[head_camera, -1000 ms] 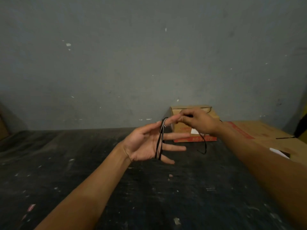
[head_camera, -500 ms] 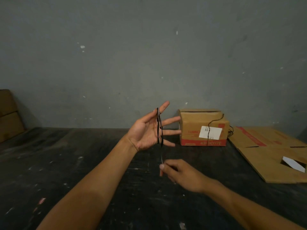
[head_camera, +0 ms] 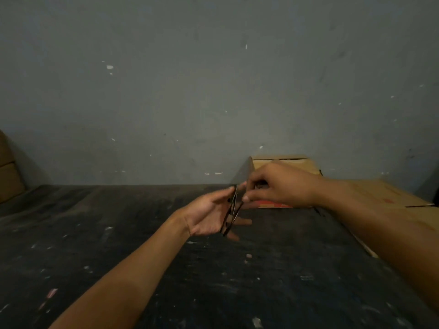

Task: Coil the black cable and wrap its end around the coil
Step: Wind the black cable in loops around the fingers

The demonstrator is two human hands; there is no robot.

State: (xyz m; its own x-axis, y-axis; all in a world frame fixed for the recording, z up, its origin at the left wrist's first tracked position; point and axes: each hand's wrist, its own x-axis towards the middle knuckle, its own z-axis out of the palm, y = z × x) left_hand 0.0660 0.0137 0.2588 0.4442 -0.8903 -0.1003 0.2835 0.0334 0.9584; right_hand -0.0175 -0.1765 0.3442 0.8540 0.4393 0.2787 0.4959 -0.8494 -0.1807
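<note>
Over the dark, paint-flecked tabletop (head_camera: pixel 166 269), the left hand (head_camera: pixel 209 217) is holding its palm up with fingers spread, the black cable (head_camera: pixel 231 211) looping in coils around them. Just beyond, the right hand (head_camera: pixel 278 186) is curling its grip, seemingly pinching the cable's free end, though blur is hiding it. A closed cardboard box (head_camera: pixel 285 160) is sitting against the wall (head_camera: pixel 213 79), contents unseen.
</note>
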